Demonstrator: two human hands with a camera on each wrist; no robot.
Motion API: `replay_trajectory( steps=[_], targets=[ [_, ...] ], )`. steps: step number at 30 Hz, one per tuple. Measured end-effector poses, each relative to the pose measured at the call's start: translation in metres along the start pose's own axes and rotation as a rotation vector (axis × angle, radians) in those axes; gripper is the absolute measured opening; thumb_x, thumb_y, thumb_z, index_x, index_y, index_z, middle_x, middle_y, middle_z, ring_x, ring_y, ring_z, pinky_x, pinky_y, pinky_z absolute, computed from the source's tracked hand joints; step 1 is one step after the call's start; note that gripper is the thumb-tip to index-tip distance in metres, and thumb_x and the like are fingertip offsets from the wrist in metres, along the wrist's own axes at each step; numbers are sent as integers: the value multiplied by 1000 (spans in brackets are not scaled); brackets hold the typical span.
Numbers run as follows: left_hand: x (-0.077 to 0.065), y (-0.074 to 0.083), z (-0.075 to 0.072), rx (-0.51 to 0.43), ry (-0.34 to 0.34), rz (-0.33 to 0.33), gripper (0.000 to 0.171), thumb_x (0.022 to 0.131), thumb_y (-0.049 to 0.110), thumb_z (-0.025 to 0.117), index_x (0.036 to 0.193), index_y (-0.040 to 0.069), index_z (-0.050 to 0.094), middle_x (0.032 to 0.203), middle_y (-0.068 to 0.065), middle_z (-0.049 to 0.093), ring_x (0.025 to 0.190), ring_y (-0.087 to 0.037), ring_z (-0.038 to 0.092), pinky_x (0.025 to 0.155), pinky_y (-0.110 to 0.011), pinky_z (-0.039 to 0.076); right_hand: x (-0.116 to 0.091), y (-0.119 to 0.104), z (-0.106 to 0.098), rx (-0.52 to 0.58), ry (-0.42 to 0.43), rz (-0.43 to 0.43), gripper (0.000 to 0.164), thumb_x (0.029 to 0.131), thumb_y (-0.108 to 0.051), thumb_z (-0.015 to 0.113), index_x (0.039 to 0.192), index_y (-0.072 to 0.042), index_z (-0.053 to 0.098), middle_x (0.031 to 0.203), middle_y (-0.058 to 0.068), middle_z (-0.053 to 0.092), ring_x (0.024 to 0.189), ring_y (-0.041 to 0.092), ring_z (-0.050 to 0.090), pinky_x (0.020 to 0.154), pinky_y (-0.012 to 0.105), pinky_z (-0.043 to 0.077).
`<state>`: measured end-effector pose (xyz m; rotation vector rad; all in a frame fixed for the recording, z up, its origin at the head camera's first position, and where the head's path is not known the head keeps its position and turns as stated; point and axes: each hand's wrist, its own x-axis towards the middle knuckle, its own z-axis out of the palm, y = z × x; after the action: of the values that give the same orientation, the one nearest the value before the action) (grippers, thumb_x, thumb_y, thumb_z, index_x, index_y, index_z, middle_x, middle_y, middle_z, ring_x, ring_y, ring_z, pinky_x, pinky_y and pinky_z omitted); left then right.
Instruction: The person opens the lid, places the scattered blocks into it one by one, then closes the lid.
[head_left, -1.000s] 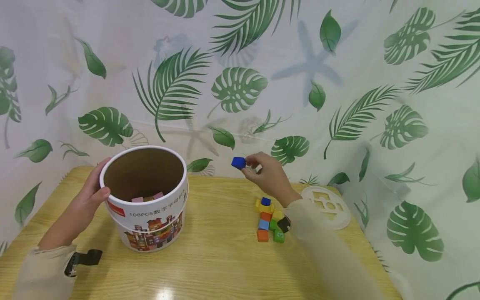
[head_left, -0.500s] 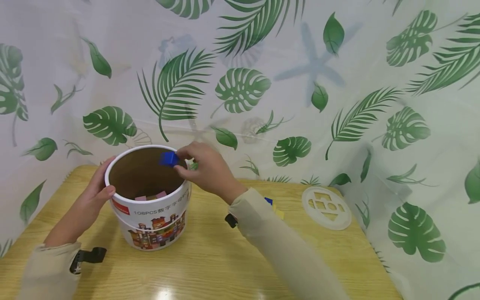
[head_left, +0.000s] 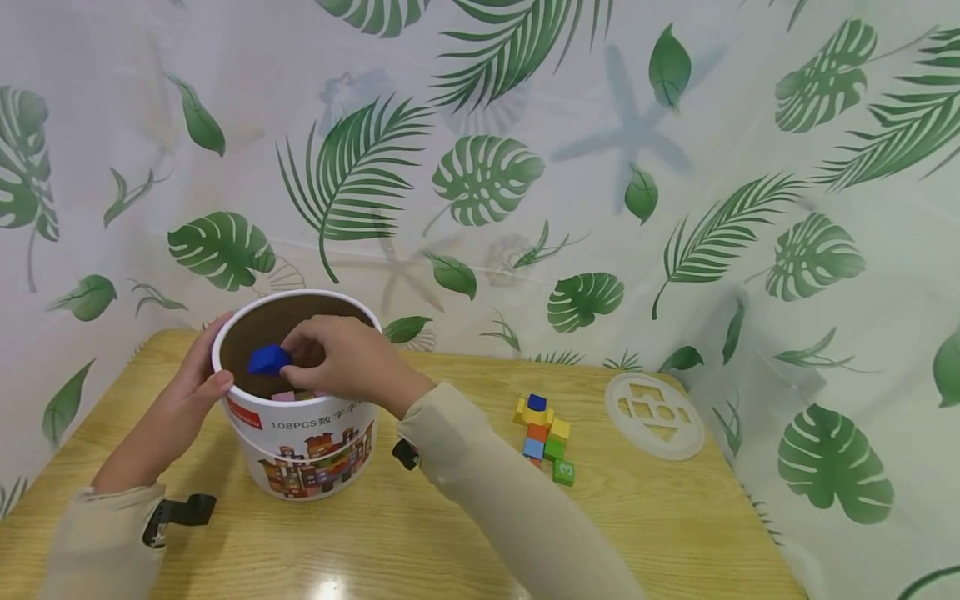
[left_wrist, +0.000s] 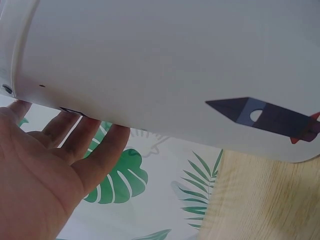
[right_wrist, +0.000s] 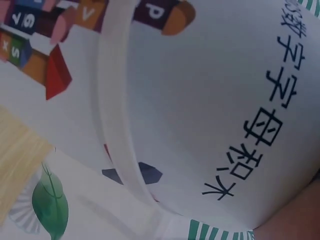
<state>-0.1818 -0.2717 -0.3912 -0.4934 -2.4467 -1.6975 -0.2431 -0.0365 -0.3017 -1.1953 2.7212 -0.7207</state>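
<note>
At the near edge of the table (head_left: 420, 533), two beige sleeves are noted, a black device (head_left: 187, 510) being worn at the left wrist. A white bucket (head_left: 315, 454), marked "108PCS" and printed with a block scene, is stood on the table nearer the left edge than the right. Its left side is gripped by the left hand (head_left: 185, 398); the thumb is laid at the rim and the fingers are spread round the outer wall. Inside the bucket's mouth, a blue block (head_left: 267, 360) is pinched between the thumb and fingers of the right hand (head_left: 341, 358). Below that hand, a pink block (head_left: 283, 397) is seen in the bucket, partly covered. Toward the right edge, a cluster of small coloured blocks (head_left: 554, 449) is found, partly hidden by the right sleeve (head_left: 510, 500); a green block (head_left: 564, 472) marked "3" is included at its near end. By the far right corner, a whitish disc (head_left: 681, 442) with shaped cut-outs is laid flat. Beyond the far edge, a leaf-printed sheet (head_left: 712, 83) is hung.
</note>
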Motion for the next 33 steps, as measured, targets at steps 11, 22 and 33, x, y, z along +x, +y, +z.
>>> replay_trajectory(
  steps=[11, 22, 33],
  targets=[
    [-2, 3, 1, 48, 10, 0, 68, 109, 28, 43, 166, 38, 7, 165, -10, 21, 141, -32, 33, 100, -23, 41, -3, -3, 3, -42, -16, 50, 26, 94, -38, 77, 115, -22, 75, 104, -16, 73, 92, -8, 62, 87, 15, 48],
    [-2, 3, 3, 55, 9, 0, 70, 109, 26, 44, 166, 37, 7, 165, -11, 22, 139, -37, 34, 99, -24, 42, -13, 7, 5, 30, 100, -78, 26, 95, -29, 77, 116, -14, 75, 107, -9, 73, 95, -3, 62, 86, 11, 46],
    [-5, -3, 3, 18, 22, 32, 69, 109, 19, 44, 166, 35, 9, 164, -6, 23, 136, -11, 31, 95, -15, 40, -87, 73, -23, 131, 383, -317, 31, 91, -14, 80, 120, -6, 72, 116, 6, 72, 108, 15, 65, 98, 26, 51]
  ],
)
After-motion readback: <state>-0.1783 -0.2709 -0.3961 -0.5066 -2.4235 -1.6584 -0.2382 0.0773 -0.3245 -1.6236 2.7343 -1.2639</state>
